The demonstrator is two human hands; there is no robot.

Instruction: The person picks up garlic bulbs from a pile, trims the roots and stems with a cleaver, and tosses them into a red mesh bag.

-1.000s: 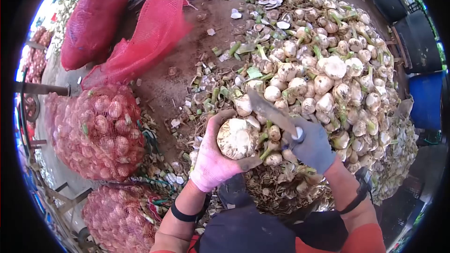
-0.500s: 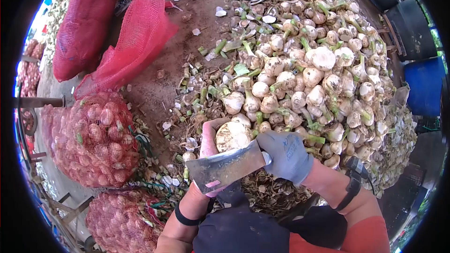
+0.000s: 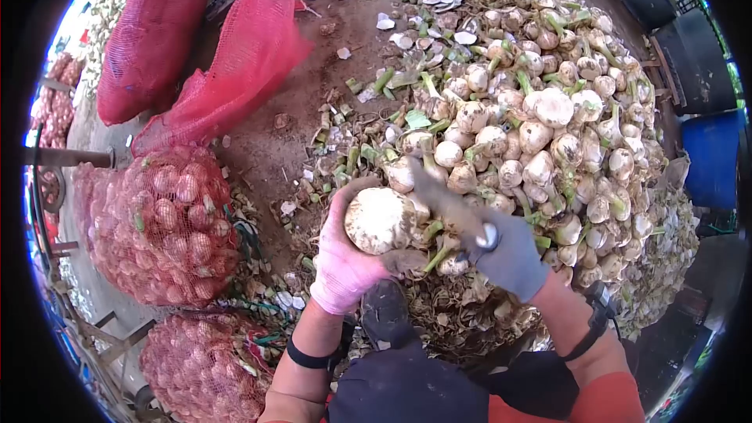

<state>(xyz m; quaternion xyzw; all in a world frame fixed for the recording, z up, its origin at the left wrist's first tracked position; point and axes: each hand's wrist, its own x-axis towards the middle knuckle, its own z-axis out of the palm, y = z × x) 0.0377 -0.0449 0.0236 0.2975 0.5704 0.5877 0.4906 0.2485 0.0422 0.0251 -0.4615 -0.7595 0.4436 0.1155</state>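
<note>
My left hand (image 3: 345, 262), in a pink glove, is wrapped round a large whitish bulb (image 3: 378, 219). The pale, flat-looking face of that bulb points up at me. My right hand (image 3: 511, 257), in a grey glove, grips the handle of a cleaver (image 3: 448, 205). The cleaver's blade is blurred and seen nearly edge-on, standing to the right of the bulb and apart from it. Just beyond both hands spreads a big heap of similar bulbs (image 3: 536, 137), many with green stem stubs and dirt on them.
To the left stand mesh sacks filled with bulbs (image 3: 168, 227) (image 3: 200, 364). A slack red mesh bag (image 3: 254, 39) and a full red sack (image 3: 157, 39) lie farther up. Cut stems and peel litter the ground (image 3: 294, 141). Dark tubs (image 3: 693, 55) and a blue tub (image 3: 711, 153) line the right.
The cleaver has lifted off from in front of the bulb and swung to its right, its blade now pointing away. My left hand has turned the bulb's pale face upward.
</note>
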